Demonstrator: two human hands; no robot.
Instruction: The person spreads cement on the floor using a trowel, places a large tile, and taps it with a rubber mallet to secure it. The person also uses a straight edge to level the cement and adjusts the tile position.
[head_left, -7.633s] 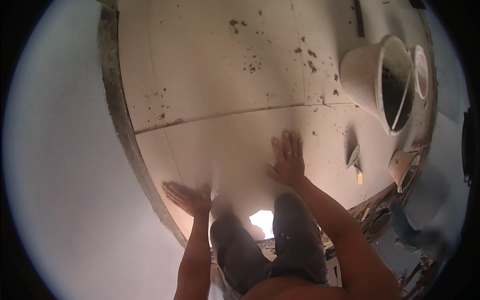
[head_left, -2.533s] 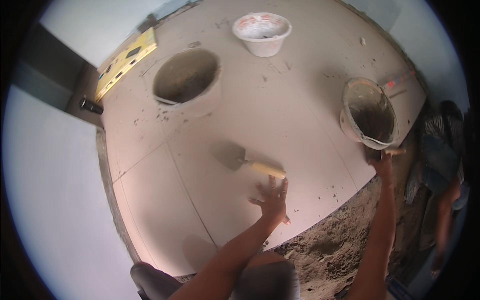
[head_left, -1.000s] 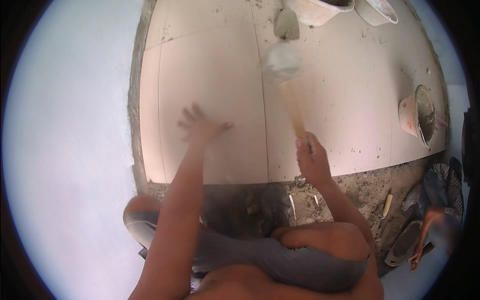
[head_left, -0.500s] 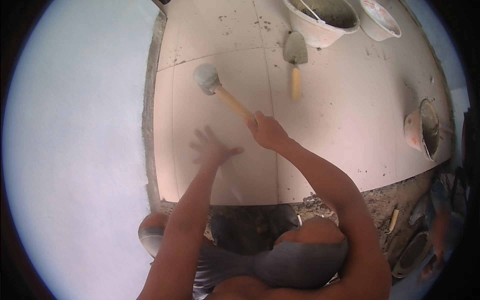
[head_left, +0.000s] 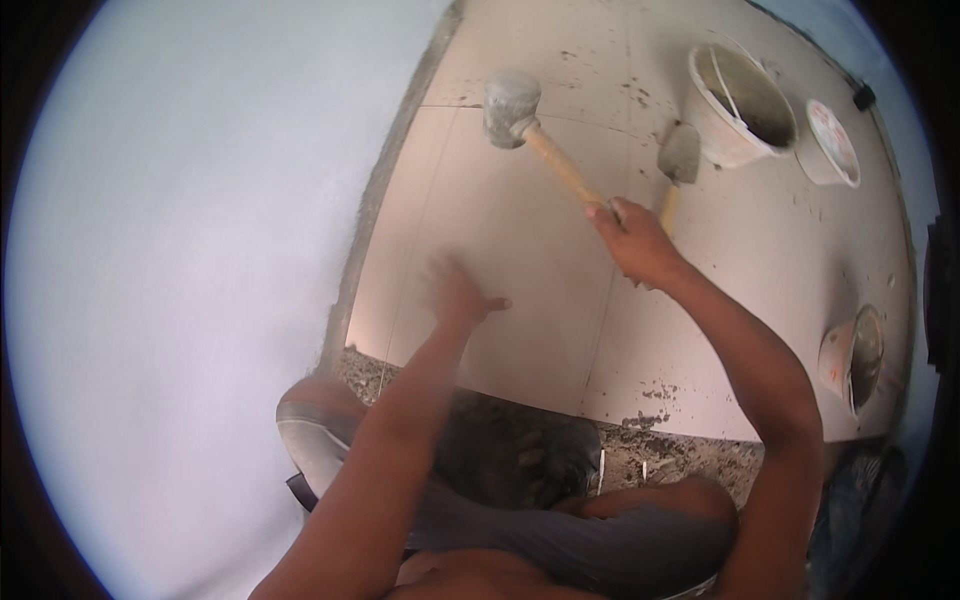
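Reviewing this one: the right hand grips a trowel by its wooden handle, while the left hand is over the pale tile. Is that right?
Not quite: the head view shows the right hand gripping a grey-headed mallet by its wooden handle; the trowel lies beside the large bucket. The left hand is over the pale tile.

Grey mallet head (head_left: 511,108), beige tiles (head_left: 545,260), bluish-white wall (head_left: 200,250)

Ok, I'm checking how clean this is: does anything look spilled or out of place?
Yes: dark crumbs, perhaps spilled mortar, stand out on the pale tiles, by the near edge and beside the large bucket.
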